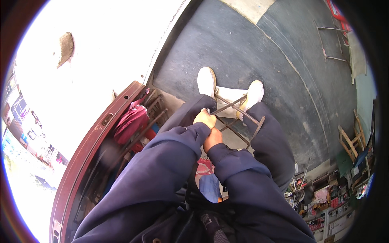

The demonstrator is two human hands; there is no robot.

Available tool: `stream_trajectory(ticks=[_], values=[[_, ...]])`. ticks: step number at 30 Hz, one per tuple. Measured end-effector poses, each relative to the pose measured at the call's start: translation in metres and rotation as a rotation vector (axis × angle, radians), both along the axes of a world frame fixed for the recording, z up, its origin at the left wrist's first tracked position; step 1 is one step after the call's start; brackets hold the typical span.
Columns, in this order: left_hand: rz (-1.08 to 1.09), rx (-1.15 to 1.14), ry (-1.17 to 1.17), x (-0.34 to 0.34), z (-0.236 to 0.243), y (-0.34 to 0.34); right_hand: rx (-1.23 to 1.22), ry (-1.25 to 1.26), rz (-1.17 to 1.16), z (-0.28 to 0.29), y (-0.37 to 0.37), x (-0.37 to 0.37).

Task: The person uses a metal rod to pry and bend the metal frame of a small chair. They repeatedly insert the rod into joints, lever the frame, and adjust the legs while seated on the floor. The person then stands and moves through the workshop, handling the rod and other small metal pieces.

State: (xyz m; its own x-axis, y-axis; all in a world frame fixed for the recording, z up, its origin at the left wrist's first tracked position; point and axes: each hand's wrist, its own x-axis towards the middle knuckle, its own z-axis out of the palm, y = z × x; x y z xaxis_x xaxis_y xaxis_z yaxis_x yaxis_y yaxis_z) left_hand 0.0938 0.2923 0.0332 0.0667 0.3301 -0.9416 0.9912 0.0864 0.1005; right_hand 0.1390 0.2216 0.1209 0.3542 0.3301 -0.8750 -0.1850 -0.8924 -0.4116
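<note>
Between my knees stands a frame of thin brown metal rods point(252, 118) that cross in an X, like a folding stool's legs. My left hand point(205, 118) is closed at the near left end of the rods, and a small shiny bit shows by its fingertips. Just below, touching it, my right hand point(213, 139) is closed too; its fingers are mostly hidden, and what they grip cannot be made out. Red patterned cloth point(205, 167) and a blue patch show beneath my forearms. My feet are in white shoes point(254, 93), on either side of a pale piece on the floor.
Close on my left is a dark red door edge point(87, 139), with a maroon cloth point(131, 123) and wooden bars beside it. A wooden stool point(351, 139) stands at the right. Shelves of small goods point(332, 206) fill the lower right. The floor point(259, 52) is dark grey.
</note>
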Motion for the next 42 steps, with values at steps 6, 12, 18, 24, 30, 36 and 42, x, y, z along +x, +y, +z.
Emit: stream_trajectory(ticks=[6, 12, 18, 24, 30, 36, 42], values=[[-0.038, 0.054, -0.074, -0.002, 0.020, 0.004, 0.066, -0.065, -0.053, 0.000, -0.018, -0.026], [-0.034, 0.132, -0.270, -0.013, 0.023, 0.002, 0.198, -0.120, -0.174, -0.027, -0.037, -0.062], [-0.054, 0.023, -0.102, -0.001, 0.017, 0.009, 0.282, -0.156, -0.228, -0.025, -0.030, -0.066], [0.047, 0.019, 0.028, 0.014, 0.009, -0.003, 0.222, -0.207, -0.106, -0.023, -0.033, -0.055], [0.039, 0.159, 0.031, 0.019, 0.011, -0.004, 0.158, -0.238, -0.082, -0.032, -0.038, -0.055], [0.074, 0.267, -0.037, 0.025, 0.023, 0.002, 0.117, -0.274, -0.073, -0.034, -0.043, -0.062], [0.136, 0.380, -0.079, 0.014, 0.011, -0.017, 0.113, -0.286, -0.096, -0.063, -0.054, -0.075]])
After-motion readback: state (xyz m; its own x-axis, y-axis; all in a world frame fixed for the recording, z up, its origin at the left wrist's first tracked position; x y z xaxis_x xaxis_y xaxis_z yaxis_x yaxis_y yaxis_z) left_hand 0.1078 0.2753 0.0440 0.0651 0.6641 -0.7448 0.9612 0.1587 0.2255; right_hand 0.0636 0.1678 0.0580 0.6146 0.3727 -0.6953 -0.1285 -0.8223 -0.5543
